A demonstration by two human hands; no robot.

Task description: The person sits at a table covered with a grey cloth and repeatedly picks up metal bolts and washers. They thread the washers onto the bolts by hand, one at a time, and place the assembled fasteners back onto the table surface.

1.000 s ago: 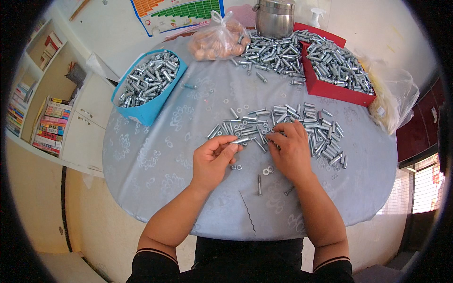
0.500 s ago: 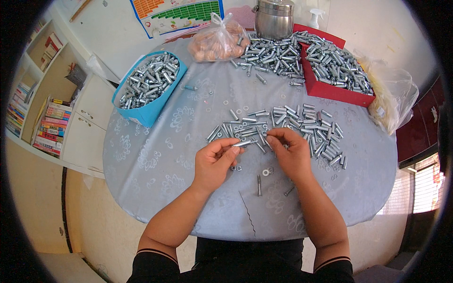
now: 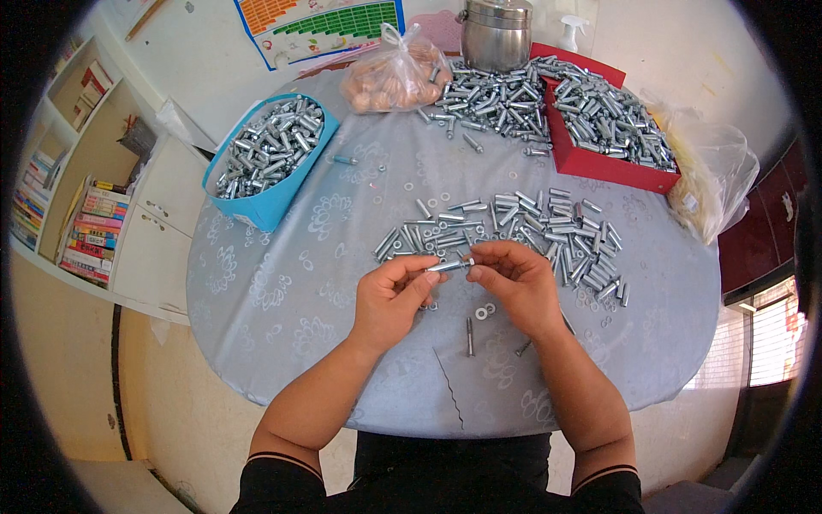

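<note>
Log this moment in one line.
left hand: holds metal fastener | right hand: at its right end | beyond hands: loose fasteners | farther back: blue container, red box

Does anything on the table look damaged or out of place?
A dark, wavy line marks the tablecloth near the person, possibly a tear or wire. Many bolts lie heaped beside the red box, as if spilled.
</note>
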